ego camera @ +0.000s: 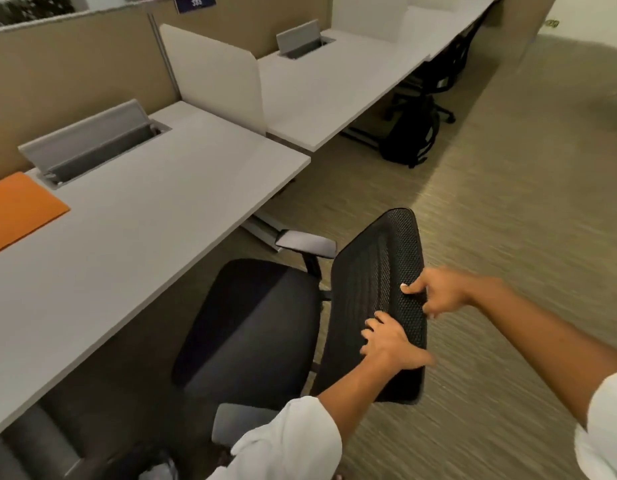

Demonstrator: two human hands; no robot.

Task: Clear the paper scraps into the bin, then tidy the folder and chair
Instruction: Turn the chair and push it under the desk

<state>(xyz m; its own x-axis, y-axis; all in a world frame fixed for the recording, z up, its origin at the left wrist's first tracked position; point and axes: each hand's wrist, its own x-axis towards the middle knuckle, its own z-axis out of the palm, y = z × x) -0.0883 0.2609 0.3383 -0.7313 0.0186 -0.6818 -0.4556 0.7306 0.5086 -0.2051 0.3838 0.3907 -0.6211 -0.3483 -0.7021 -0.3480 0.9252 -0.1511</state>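
Observation:
A black office chair (pixel 251 323) with a mesh backrest (pixel 376 271) stands just off the near white desk (pixel 144 230), its seat turned toward the desk. My left hand (pixel 393 344) grips the top edge of the backrest, fingers over the mesh front and thumb behind. My right hand (pixel 438 292) grips the same edge a little farther along, thumb on the front. An orange folder (pixel 19 209) lies flat on the desk at the far left, beside an open grey cable tray (pixel 92 143). No paper scraps or bin are in view.
A white divider panel (pixel 213 74) separates the near desk from a second desk (pixel 327 84) behind it. Another black chair (pixel 421 112) is tucked under that second desk. Carpeted floor (pixel 490 202) spreads to the right. A grey object (pixel 33 441) sits under the near desk at lower left.

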